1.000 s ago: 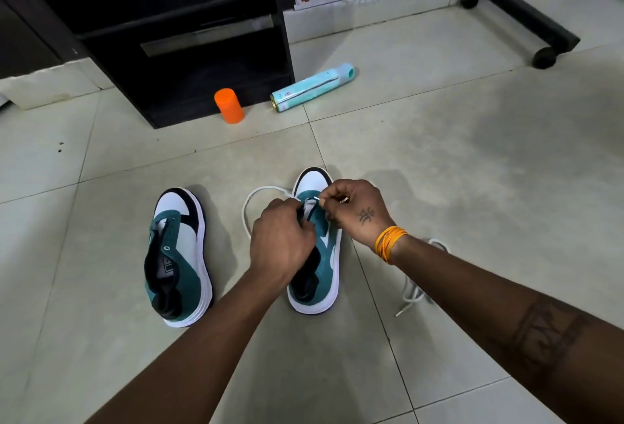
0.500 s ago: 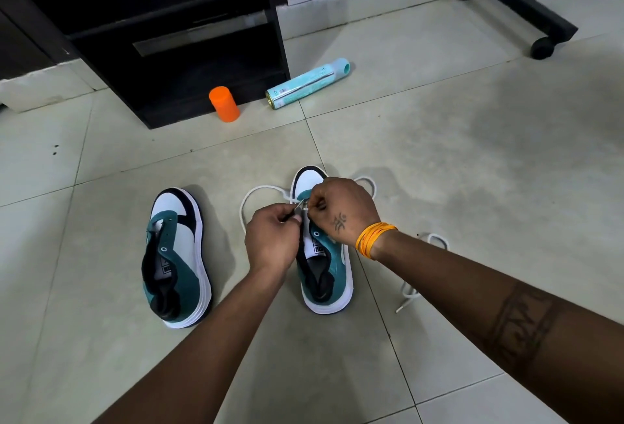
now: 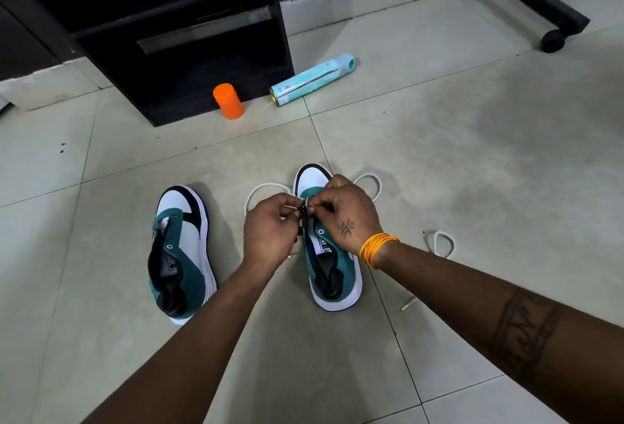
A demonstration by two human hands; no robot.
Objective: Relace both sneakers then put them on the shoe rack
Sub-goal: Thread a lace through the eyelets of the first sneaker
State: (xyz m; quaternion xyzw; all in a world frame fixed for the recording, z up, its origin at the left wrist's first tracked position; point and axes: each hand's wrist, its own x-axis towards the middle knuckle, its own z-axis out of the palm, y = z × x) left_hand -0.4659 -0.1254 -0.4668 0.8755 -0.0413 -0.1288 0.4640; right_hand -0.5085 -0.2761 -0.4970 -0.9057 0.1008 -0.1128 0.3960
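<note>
Two teal, white and black sneakers sit toes-away on the tile floor. The left sneaker has bare eyelets, no lace. The right sneaker has a white lace looping out both sides near its toe.

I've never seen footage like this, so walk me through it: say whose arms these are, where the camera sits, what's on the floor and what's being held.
There is no machine here: a person wears a camera on the head, looking down at their own arms. The left hand and right hand pinch a white lace at the front eyelets of the right-side sneaker. A second sneaker, unlaced, stands to its left on the tiled floor. Another white lace lies loose to the right. Farther off are an orange container and a teal spray can lying on its side.
</note>
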